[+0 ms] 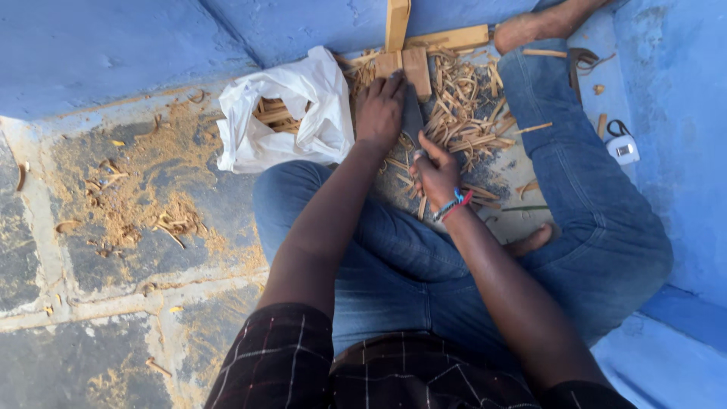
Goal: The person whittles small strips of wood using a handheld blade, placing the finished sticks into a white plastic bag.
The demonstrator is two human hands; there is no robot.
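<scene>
Head view: a person sits on a stone floor against a blue wall, legs in blue jeans folded, looking down at both hands.
Left hand: upper centre of the frame, palm down, fingers curled over the top of a dark blade and touching the near end of a wooden block.
Right hand: just below and right of the left hand, fingers closed around the lower end of the blade; a coloured bracelet sits on the wrist.
Blade: runs between the two hands, tilted, its upper part against the wooden block; how far it has cut in cannot be told.
Wooden block: upper centre, upright between two pale wooden pieces, just above the left hand.
Shavings: a heap of pale wood strips right of the hands, spread over the floor and up against the right leg.
White bag: left of the hands, crumpled and open, with wood strips showing inside.
Sawdust: scattered over the floor at centre left.
Small white object: at the right edge by the wall, well apart from the hands.
</scene>
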